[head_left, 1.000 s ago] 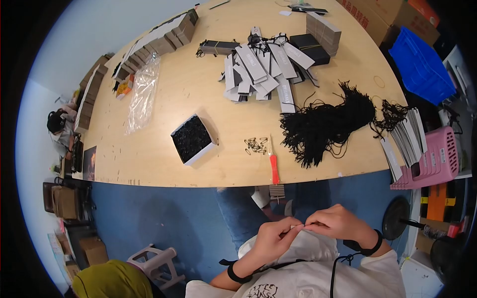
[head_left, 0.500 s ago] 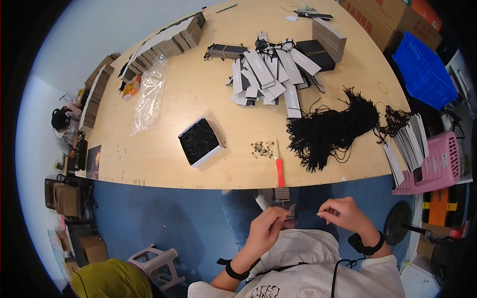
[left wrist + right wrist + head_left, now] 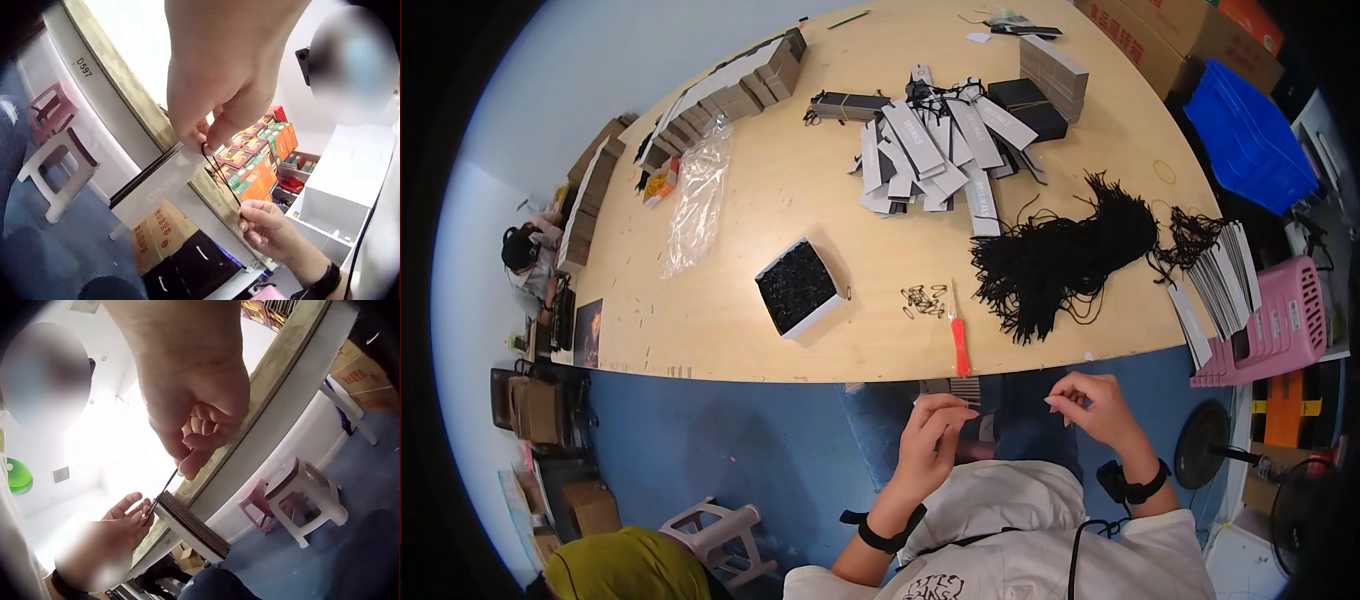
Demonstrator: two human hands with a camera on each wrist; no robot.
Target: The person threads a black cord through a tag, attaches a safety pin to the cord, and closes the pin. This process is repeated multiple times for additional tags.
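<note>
A thin black cord is stretched between my two hands. My left hand pinches one end of it between thumb and fingertips. The other end is pinched by my right hand, held to the right at similar height. Below the table edge hangs a stack of pale tags, the front one lettered ORIGINALS; its upper end lies right by the left fingertips. I cannot tell whether the left hand also grips the tags. In the head view the cord is too thin to make out.
On the table are a white box of small black pieces, loose pins, a red-handled tool, black cords and piled tags. A pink basket stands right, a stool lower left.
My hands were together at first, fingertips meeting; they have since drawn apart sideways and risen toward the table edge. The things on the table have stayed put.
</note>
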